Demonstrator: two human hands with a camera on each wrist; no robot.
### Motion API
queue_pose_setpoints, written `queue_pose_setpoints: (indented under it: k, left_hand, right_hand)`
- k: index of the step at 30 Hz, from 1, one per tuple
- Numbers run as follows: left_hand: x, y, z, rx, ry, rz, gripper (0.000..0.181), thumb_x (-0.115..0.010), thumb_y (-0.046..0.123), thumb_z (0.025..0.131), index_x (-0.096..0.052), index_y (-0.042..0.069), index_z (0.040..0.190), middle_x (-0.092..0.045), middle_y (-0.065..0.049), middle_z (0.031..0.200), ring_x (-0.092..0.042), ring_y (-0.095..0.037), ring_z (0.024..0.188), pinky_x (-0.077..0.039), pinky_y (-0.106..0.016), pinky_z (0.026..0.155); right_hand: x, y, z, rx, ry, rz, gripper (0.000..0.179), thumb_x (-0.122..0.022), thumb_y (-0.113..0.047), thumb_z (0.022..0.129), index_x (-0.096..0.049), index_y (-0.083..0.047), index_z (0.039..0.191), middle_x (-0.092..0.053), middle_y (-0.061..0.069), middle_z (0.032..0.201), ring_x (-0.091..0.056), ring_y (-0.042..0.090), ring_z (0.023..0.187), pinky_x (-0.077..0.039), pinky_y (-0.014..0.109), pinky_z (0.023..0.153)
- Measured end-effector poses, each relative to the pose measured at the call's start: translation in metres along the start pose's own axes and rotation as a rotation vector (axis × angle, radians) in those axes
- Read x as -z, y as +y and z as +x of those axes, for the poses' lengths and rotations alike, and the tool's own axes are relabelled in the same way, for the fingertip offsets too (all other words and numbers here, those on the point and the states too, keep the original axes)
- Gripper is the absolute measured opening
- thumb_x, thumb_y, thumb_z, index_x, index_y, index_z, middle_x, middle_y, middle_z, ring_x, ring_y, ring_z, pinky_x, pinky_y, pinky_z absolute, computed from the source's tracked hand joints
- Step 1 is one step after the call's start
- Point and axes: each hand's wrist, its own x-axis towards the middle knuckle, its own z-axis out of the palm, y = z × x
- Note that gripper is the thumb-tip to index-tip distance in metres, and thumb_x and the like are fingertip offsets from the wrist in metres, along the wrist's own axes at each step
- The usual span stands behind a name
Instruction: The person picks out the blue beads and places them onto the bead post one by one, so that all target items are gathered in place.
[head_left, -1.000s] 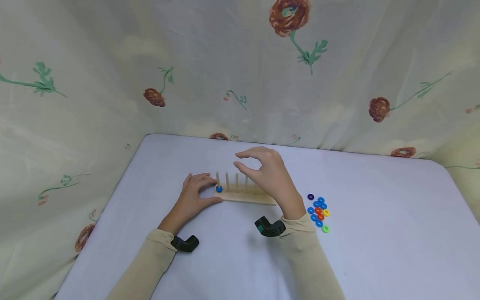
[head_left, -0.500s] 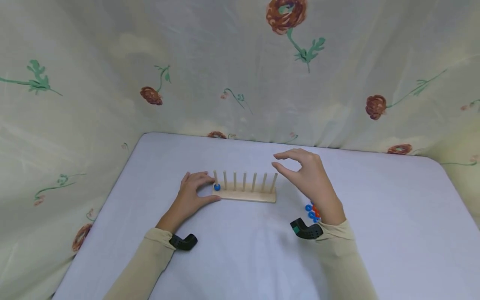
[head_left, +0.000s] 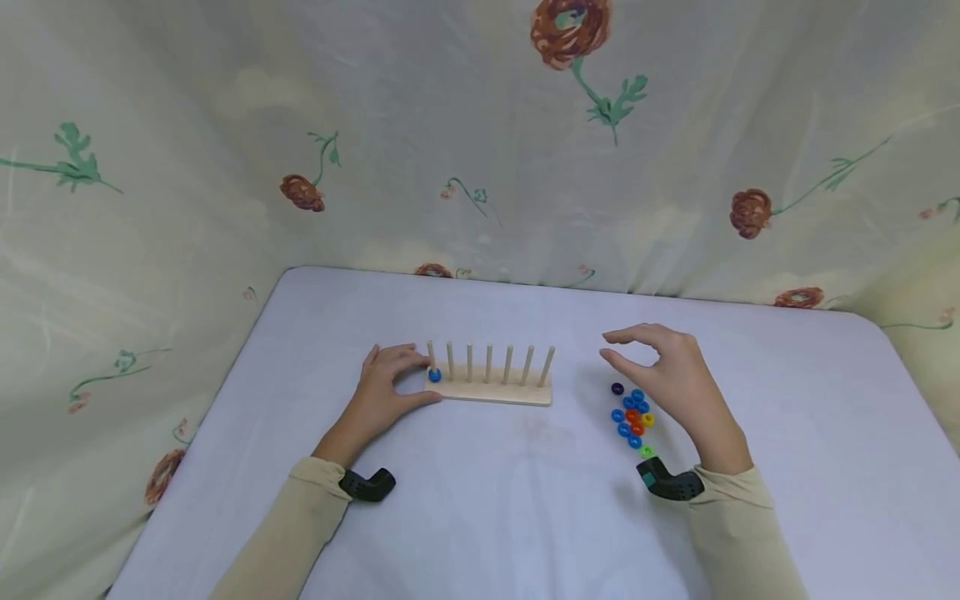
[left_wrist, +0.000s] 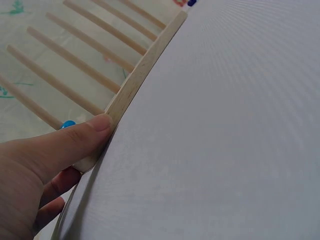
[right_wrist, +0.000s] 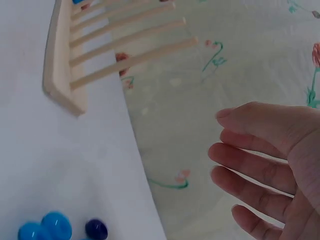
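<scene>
A pale wooden peg board [head_left: 491,390] with a row of upright pegs lies on the table in the head view. A blue ring [head_left: 435,376] sits low on its leftmost peg. My left hand [head_left: 381,387] holds the board's left end, thumb on the front edge [left_wrist: 102,122] and fingers behind. My right hand [head_left: 671,371] hovers in the air right of the board, thumb and fingers apart, holding nothing. Just below and left of it lies a loose cluster of small rings: a dark purple ring [head_left: 617,388], several blue ones, orange-red rings [head_left: 633,416], a yellow ring [head_left: 648,420] and a green ring [head_left: 647,451].
A white-covered table [head_left: 480,517] carries everything. Its far edge meets a hanging flowered curtain [head_left: 420,125], which also runs down the left side. A dark wrist device [head_left: 670,481] is worn at the right cuff and partly overlaps the green ring's edge.
My right hand has moved from above the peg board to the right, near the loose rings, and somewhat lower, still empty. My left hand has stayed at the board's left end.
</scene>
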Motion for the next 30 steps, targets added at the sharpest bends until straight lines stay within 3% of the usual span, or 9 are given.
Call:
queue_pose_setpoints:
  k: [15, 23, 26, 30]
  left_hand:
    - [-0.002, -0.002, 0.0, -0.012, 0.009, 0.01, 0.057, -0.093, 0.032, 0.075, -0.073, 0.011, 0.124, -0.062, -0.016, 0.145, -0.05, -0.035, 0.143, -0.008, -0.061, 0.131]
    - [-0.003, -0.004, 0.001, -0.01, 0.002, 0.012, 0.058, -0.093, 0.033, 0.075, -0.073, 0.012, 0.125, -0.061, -0.016, 0.145, -0.049, -0.035, 0.143, -0.008, -0.06, 0.131]
    - [-0.003, -0.005, 0.001, -0.005, -0.001, 0.012, 0.058, -0.093, 0.033, 0.075, -0.073, 0.012, 0.126, -0.061, -0.016, 0.146, -0.049, -0.035, 0.143, -0.007, -0.06, 0.131]
    - [-0.002, -0.004, 0.002, -0.005, 0.0, 0.008, 0.058, -0.093, 0.033, 0.075, -0.073, 0.012, 0.125, -0.061, -0.016, 0.146, -0.049, -0.035, 0.144, -0.007, -0.06, 0.132]
  right_hand:
    - [0.007, 0.034, -0.02, -0.141, -0.157, -0.036, 0.031, -0.075, -0.019, 0.095, -0.074, -0.004, 0.123, -0.071, 0.022, 0.128, -0.056, 0.047, 0.131, -0.042, 0.07, 0.111]
    - [0.006, 0.046, -0.021, -0.25, -0.301, -0.051, 0.034, -0.075, -0.026, 0.096, -0.073, -0.007, 0.125, -0.07, 0.022, 0.128, -0.051, 0.048, 0.133, -0.039, 0.073, 0.111]
    - [0.006, 0.049, -0.021, -0.241, -0.31, -0.066, 0.033, -0.076, -0.025, 0.094, -0.074, -0.006, 0.121, -0.073, 0.019, 0.119, -0.059, 0.042, 0.12, -0.049, 0.066, 0.103]
    - [0.008, 0.053, -0.021, -0.233, -0.319, -0.09, 0.026, -0.079, -0.025, 0.092, -0.077, -0.006, 0.11, -0.075, 0.012, 0.101, -0.063, 0.028, 0.095, -0.058, 0.042, 0.084]
